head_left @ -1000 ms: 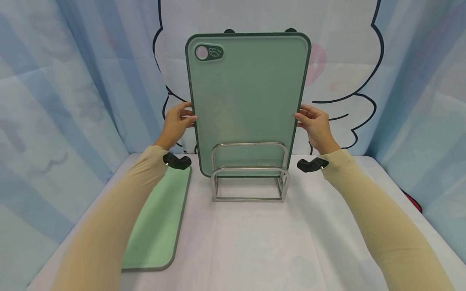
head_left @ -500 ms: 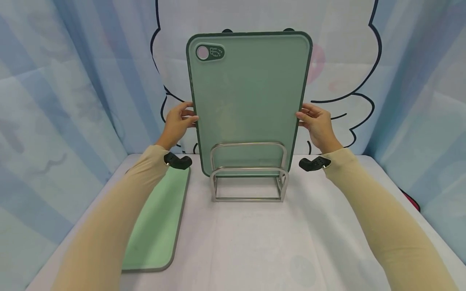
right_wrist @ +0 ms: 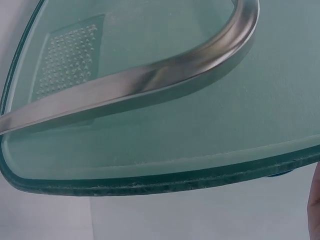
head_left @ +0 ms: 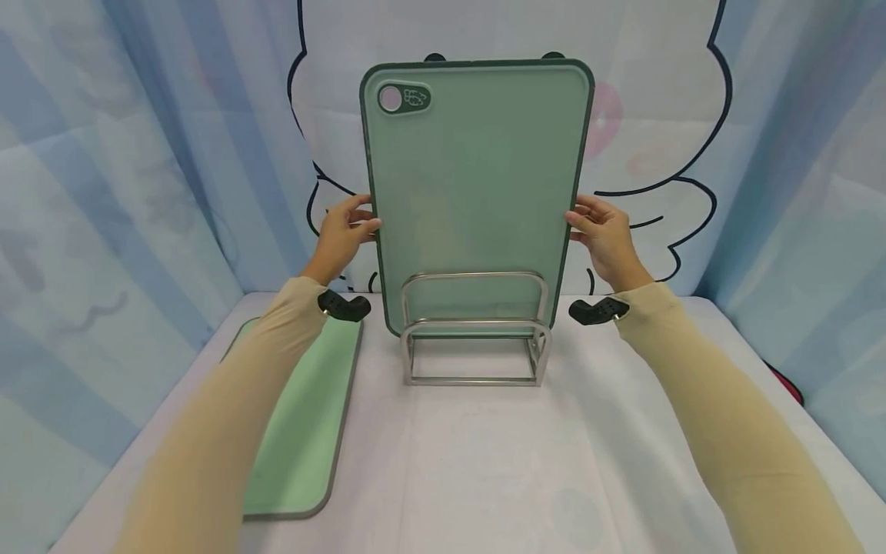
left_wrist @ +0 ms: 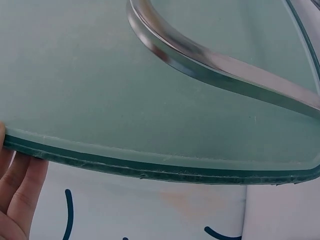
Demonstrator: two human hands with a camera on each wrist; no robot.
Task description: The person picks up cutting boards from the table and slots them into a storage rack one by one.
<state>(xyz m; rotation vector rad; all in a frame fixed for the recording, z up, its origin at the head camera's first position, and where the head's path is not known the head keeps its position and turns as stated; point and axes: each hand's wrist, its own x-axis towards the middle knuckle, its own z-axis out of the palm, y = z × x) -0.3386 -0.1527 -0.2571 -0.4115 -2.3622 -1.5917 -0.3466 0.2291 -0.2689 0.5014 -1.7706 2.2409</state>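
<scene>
A green cutting board with a dark green rim stands upright in a metal rack. It has a hole and a small animal print at its upper left. My left hand pinches its left edge, thumb in front and fingers behind. On the opposite edge, at about the same height, my right hand pinches it likewise. A bent bar of the rack crosses the board's face in the left wrist view. Beside that bar, the right wrist view shows a rough studded patch near one corner.
Another, lighter green board with a grey rim lies flat on the white table, partly under my left forearm. Patterned curtains enclose the table at the back and both sides. A dark and red object shows at the right edge.
The left edge of the upright board and my left hand have shifted slightly right. Both hands keep their grip, and the rack stays in place. More of the lying board shows beside my left arm.
</scene>
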